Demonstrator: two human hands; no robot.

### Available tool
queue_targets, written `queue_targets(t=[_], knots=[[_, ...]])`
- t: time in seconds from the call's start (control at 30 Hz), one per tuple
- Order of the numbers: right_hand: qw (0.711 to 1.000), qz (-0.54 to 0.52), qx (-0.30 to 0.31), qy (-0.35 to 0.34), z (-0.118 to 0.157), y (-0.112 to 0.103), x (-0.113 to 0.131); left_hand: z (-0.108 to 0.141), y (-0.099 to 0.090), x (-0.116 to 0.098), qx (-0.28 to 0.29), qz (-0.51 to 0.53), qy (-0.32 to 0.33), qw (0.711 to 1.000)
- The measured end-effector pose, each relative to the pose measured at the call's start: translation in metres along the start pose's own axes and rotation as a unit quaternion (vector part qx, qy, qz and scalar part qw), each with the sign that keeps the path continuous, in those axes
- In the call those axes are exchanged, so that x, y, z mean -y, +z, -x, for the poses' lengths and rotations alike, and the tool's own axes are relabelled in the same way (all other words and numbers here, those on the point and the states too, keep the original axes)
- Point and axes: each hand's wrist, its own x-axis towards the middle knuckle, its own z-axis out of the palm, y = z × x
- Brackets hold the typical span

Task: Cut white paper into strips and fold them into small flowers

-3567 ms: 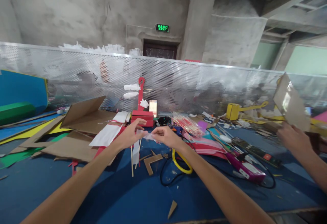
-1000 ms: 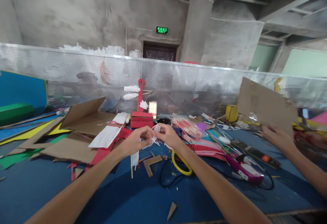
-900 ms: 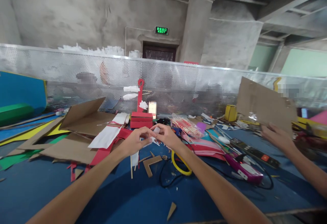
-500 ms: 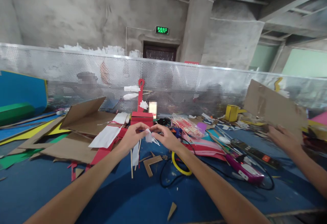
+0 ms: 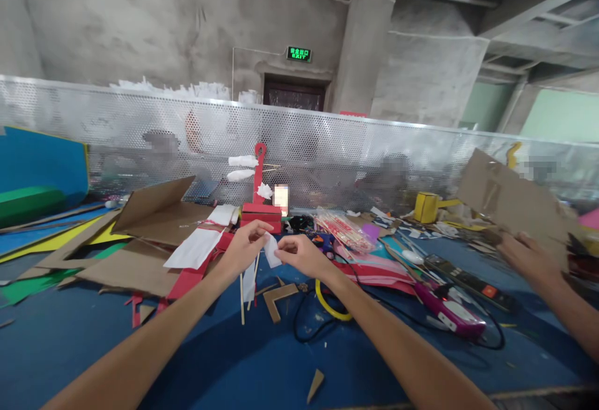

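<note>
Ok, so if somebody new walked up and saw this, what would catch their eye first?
Probably the glowing green exit sign, high on the wall above the dark doorway. Next, perhaps, the red box just beyond the hands, with an upright red strip showing above it against the perforated metal screen. Front and centre, a small white paper piece sits between the left hand and right hand.

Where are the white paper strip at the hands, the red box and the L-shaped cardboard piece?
White paper strip [image 5: 271,252], head view: middle of its face.
Red box [image 5: 261,209], head view: its upper part.
L-shaped cardboard piece [image 5: 270,298], head view: near its corner.
</note>
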Motion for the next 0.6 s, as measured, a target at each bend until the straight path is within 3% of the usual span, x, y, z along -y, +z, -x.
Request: queue_targets(t=[0.6], knots=[[0.999, 0.024, -0.018, -0.021, 0.0007, 0.0013, 0.004, 0.0018, 0.0005, 0.0013, 0.021, -0.062, 0.027, 0.997]])
